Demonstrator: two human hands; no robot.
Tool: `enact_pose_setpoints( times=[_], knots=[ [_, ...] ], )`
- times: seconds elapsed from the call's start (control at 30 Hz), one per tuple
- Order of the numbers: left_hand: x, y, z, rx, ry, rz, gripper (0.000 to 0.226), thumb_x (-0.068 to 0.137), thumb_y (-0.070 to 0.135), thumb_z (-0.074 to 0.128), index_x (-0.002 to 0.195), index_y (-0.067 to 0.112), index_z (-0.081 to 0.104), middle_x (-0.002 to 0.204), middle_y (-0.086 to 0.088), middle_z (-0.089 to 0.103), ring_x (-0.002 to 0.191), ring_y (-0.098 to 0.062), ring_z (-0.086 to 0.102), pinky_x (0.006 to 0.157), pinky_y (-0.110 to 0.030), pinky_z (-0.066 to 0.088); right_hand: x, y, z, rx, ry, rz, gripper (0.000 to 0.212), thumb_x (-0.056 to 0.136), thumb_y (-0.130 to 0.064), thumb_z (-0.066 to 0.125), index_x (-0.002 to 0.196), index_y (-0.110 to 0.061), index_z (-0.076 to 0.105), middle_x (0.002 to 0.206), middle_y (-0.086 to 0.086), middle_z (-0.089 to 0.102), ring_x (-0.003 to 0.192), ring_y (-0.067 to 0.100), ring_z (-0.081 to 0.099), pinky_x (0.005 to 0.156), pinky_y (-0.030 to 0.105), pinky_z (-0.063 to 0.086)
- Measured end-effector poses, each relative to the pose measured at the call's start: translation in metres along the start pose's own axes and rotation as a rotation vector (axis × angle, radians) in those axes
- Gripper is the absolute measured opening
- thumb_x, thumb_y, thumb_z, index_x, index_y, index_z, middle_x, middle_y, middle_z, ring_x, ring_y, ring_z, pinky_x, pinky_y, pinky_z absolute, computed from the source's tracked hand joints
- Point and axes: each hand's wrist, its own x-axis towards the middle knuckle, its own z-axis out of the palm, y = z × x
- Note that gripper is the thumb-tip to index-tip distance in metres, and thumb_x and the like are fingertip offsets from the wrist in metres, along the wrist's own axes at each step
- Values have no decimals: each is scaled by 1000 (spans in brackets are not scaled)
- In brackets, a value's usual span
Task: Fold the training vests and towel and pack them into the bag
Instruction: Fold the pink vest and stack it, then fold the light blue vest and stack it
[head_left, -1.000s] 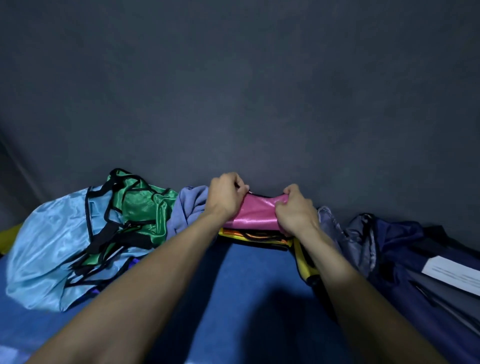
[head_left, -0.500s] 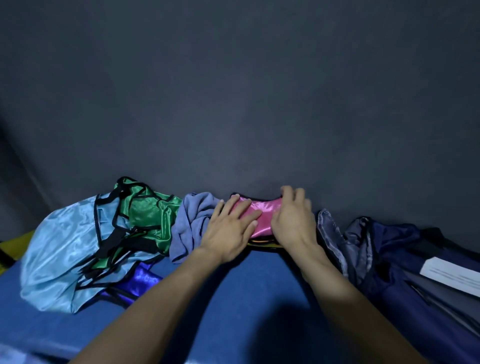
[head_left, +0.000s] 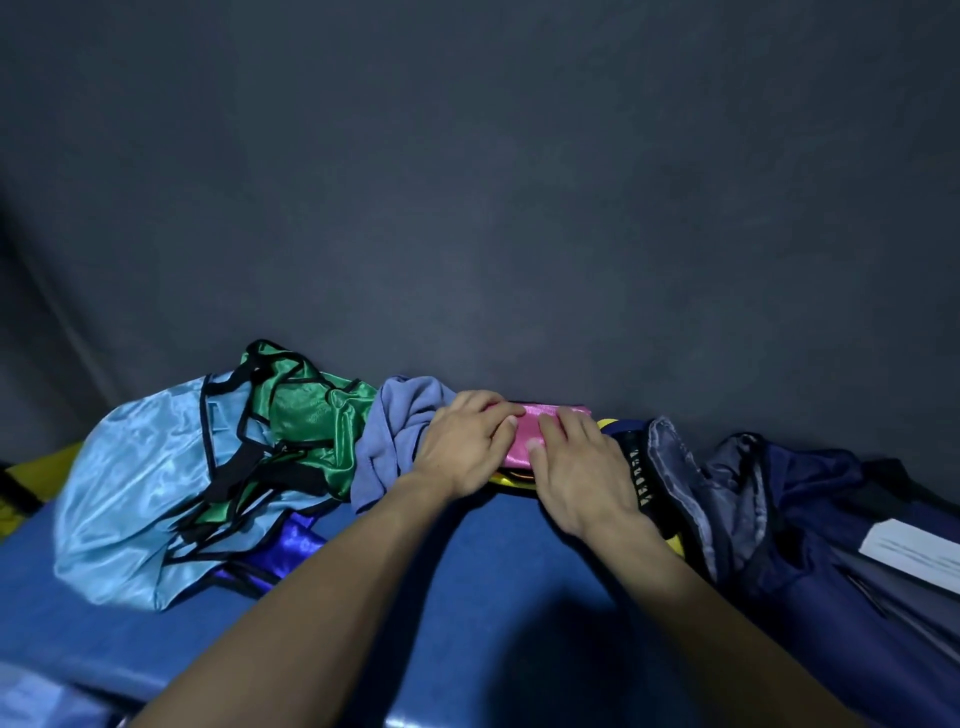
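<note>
A folded pink vest (head_left: 524, 435) lies on top of a folded yellow vest (head_left: 511, 479) by the far wall. My left hand (head_left: 462, 451) and my right hand (head_left: 576, 467) both rest flat on the pink vest with fingers spread, pressing it down. A crumpled lilac towel (head_left: 397, 436) lies just left of my left hand. Further left lie loose vests: green (head_left: 311, 415), light blue (head_left: 135, 488) and dark blue (head_left: 291, 543). The dark navy bag (head_left: 769, 499) sits open at the right.
Everything lies on a blue mat (head_left: 493, 582) against a dark grey wall (head_left: 519, 208). A white paper (head_left: 914, 553) lies on the bag's right part. Something yellow (head_left: 47, 470) shows at the far left edge.
My hands went from pinching the pink vest's ends to lying flat on it. The vest now sits lower on the yellow one, and the view shifted slightly.
</note>
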Motion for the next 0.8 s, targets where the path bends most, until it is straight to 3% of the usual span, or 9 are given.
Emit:
enact_pose_setpoints(
  times=[0.13, 0.23, 0.33, 0.43, 0.53, 0.7, 0.8],
  knots=[
    [4, 1, -2, 42, -72, -28, 42, 108, 46, 29, 131, 35, 61, 130, 9, 55, 127, -15, 42, 99, -42, 40, 2, -6, -4, -75, -82, 7, 89, 88, -48, -15, 157, -17, 31, 160, 5, 37, 147, 26, 32, 120, 49, 24],
    [3, 3, -16, 65, -169, 18, 52, 106, 53, 23, 143, 34, 54, 147, 6, 49, 142, -20, 36, 116, -47, 29, 3, -9, -14, -98, -151, 15, 65, 106, -46, 6, 159, -15, 27, 161, 6, 33, 149, 26, 28, 124, 55, 8],
    [-13, 3, -37, 31, -113, 76, 46, 111, 40, 31, 152, 27, 46, 162, 3, 37, 154, -19, 23, 125, -44, 16, 5, -10, -26, -100, -175, 42, 61, 108, -45, 15, 157, -14, 32, 158, 7, 38, 148, 26, 31, 123, 62, -1],
    [-41, -6, -65, -31, 6, 121, 38, 106, 32, 39, 134, 24, 62, 143, -1, 58, 136, -23, 48, 114, -43, 36, 7, -14, -40, -56, -157, 71, 59, 108, -46, 19, 153, -15, 41, 155, 7, 45, 149, 27, 31, 122, 63, -4],
    [-68, -27, -96, -12, 111, 2, 29, 95, 31, 50, 116, 27, 69, 119, 0, 70, 111, -25, 62, 93, -42, 51, 7, -25, -56, -29, -78, 85, 55, 107, -44, 24, 146, -16, 49, 149, 5, 51, 148, 29, 32, 123, 63, 2],
    [-123, -80, -137, 93, 311, -218, 19, 90, 14, 71, 107, 19, 75, 109, 0, 73, 104, -29, 66, 92, -40, 52, 7, -79, -66, 91, 121, -98, 43, 105, -40, 40, 138, -16, 56, 138, 5, 59, 134, 28, 47, 119, 52, 21],
    [-151, -111, -162, 210, 402, -371, 20, 87, 13, 73, 103, 23, 77, 105, -1, 75, 101, -34, 67, 89, -47, 53, 6, -124, -62, 232, 129, -279, 33, 101, -33, 52, 123, -12, 63, 125, 10, 65, 116, 33, 57, 101, 42, 41]
  ],
)
